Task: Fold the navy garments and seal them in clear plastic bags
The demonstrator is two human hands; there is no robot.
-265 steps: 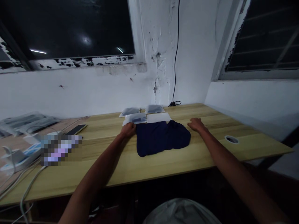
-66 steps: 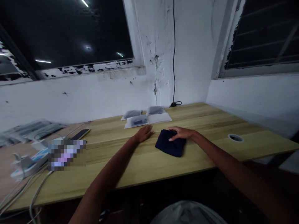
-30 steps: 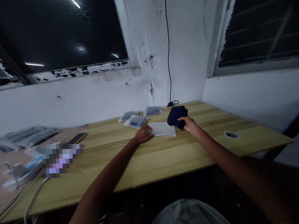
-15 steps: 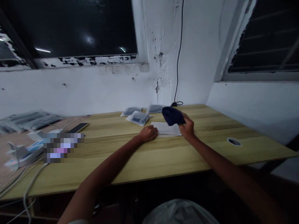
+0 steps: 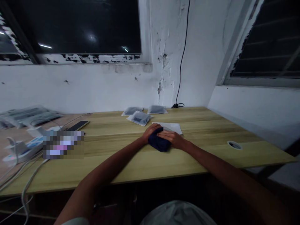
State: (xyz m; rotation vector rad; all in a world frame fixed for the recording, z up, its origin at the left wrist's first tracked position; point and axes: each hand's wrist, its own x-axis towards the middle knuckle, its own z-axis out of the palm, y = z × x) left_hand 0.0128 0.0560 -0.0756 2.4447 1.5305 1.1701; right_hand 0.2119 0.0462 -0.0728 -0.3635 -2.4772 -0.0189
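Note:
A folded dark blue cloth (image 5: 159, 142) is held low over the table between both hands. My left hand (image 5: 148, 132) is closed at the cloth's left edge, its thumb hidden behind the fabric. Across the top from the right comes my right hand (image 5: 172, 138), its fingers straight and pressed together on the cloth. Just beyond the hands a flat white bag or sheet (image 5: 174, 127) lies on the wood, partly covered by them.
Three frosted packets with dark contents, one being the nearest packet (image 5: 140, 118), lie near the wall. On the left are a phone (image 5: 78, 125), a power strip (image 5: 32, 147) with cables and a stack of bagged items (image 5: 30, 116). A round cable hole (image 5: 234, 145) is at right.
My right hand has brought the blue cloth down and left, from above the white bag to the front of it. My left hand now meets the cloth.

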